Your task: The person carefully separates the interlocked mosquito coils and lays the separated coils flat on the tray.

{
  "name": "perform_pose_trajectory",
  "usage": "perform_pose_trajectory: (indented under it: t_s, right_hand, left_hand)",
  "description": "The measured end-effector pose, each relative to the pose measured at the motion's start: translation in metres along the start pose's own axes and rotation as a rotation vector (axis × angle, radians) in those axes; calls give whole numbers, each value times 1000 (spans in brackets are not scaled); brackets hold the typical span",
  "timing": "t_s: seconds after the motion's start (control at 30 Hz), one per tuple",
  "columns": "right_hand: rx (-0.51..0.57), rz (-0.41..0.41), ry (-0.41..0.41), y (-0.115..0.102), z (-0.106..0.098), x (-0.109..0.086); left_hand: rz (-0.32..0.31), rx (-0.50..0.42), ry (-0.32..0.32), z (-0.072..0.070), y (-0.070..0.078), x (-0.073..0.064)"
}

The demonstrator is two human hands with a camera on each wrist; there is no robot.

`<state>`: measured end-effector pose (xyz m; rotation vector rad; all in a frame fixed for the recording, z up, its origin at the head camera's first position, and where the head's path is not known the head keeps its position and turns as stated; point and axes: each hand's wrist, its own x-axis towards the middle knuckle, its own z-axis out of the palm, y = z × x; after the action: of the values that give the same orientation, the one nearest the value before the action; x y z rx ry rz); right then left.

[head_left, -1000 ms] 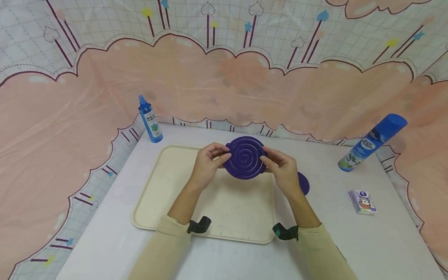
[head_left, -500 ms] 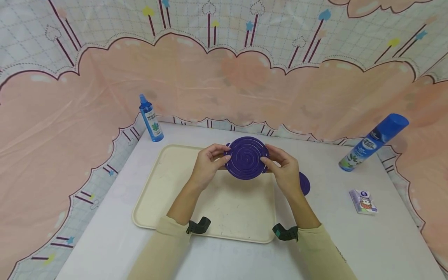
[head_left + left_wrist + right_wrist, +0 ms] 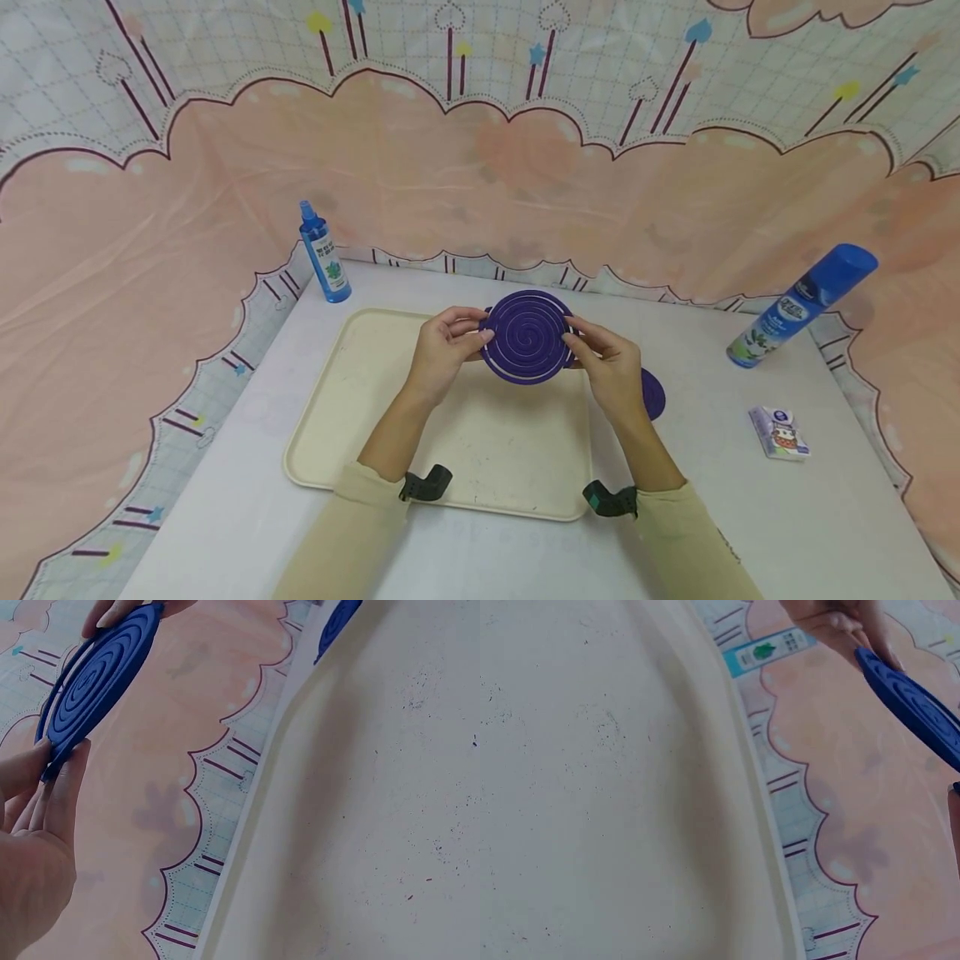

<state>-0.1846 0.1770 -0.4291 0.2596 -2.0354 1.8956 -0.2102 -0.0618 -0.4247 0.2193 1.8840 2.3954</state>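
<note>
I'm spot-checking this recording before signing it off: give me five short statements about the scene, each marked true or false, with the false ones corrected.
1. The left hand and right hand hold the disc. True.
2. A second disc lies right of the tray. True.
3. The disc lies flat on the tray. False: it is held up, off the tray.
4. The can stands right of the bottle. True.
5. The bottle stands on the tray. False: it stands on the table.

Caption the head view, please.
Left hand and right hand hold a round purple spiral disc above a rectangular cream tray.
</note>
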Motion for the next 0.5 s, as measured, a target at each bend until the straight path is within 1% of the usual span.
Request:
perform_pose_trajectory:
  t_s: [0.27, 0.4, 0.5]
  right_hand:
    - [4, -21, 26, 1, -1, -4]
    - [21, -26, 26, 0, 0, -4]
    - [-24, -42, 36, 0, -1, -3]
  left_hand:
    - [-22, -37, -29, 0, -4, -1]
    - [-32, -35, -25, -1, -4, -1]
    - [-34, -38, -21, -1, -5, -1]
